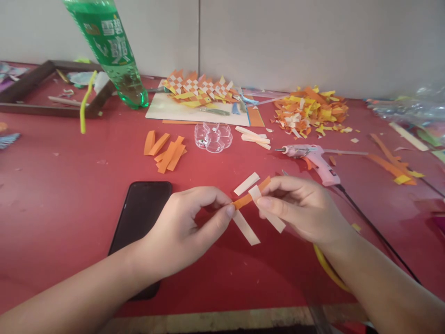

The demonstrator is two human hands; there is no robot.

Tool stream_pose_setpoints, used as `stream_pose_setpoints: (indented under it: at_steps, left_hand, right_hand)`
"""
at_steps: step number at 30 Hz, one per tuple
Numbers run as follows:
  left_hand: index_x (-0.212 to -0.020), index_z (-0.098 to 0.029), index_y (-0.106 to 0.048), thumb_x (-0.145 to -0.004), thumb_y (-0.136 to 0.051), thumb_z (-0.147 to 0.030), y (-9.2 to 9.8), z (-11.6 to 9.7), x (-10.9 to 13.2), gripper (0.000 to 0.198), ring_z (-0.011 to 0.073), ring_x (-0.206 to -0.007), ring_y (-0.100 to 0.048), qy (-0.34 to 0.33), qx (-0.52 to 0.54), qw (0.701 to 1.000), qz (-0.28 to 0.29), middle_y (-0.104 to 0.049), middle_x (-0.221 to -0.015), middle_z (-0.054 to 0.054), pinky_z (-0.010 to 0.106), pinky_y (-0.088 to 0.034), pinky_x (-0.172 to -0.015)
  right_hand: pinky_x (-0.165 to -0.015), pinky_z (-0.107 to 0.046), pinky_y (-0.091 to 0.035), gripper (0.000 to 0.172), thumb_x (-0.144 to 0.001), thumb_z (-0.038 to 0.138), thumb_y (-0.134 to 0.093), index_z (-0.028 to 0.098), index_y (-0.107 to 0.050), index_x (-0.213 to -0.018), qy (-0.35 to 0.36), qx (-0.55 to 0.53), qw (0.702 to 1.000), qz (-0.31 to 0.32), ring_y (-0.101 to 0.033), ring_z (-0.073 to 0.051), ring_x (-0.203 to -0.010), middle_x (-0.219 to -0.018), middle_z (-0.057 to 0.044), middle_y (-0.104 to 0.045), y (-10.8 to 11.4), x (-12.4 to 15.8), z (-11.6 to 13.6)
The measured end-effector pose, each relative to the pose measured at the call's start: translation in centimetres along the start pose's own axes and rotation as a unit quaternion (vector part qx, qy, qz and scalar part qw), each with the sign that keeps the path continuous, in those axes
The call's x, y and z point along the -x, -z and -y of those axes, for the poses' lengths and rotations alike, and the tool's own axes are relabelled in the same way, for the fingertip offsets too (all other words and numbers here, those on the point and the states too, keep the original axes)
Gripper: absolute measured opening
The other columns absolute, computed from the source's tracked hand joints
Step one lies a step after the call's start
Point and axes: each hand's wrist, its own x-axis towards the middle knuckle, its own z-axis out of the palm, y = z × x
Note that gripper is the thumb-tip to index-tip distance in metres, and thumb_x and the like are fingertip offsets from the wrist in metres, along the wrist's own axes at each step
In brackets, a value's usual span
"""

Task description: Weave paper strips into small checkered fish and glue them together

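My left hand (194,227) pinches the left end of an orange paper strip (243,201), where a cream strip (246,228) hangs down toward the front. Near the orange strip's other end, my right hand (302,204) pinches it together with a second cream strip (274,218) that crosses over it. A loose cream strip (246,183) lies on the red table just behind the held paper. Orange strips (170,155) lie to the back left, and more cream strips (254,138) lie behind the hands.
A black phone (139,218) lies beside my left forearm. A pink glue gun (313,160) with a cord is behind my right hand. Farther back stand a green bottle (114,55), a clear bead tray (213,138), woven paper fish (200,88) and a scrap heap (311,111).
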Motion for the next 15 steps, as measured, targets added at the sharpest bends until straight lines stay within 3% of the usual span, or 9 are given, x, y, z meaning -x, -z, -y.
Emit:
stream_pose_setpoints:
  at_steps: [15]
  left_hand:
    - [-0.077,-0.019,-0.063,-0.091,-0.058,-0.021,-0.20,0.10,-0.06,0.015,0.0028,-0.059,-0.055,-0.019,-0.008,1.000,-0.008,-0.064,-0.067,-0.008,0.011,-0.042,-0.057]
  right_hand:
    - [-0.043,-0.016,-0.043,0.020,-0.080,0.038,-0.074,0.019,-0.068,-0.076,-0.022,0.005,0.999,0.038,-0.057,-0.006,-0.049,-0.063,0.001,-0.068,-0.65,0.18,0.40]
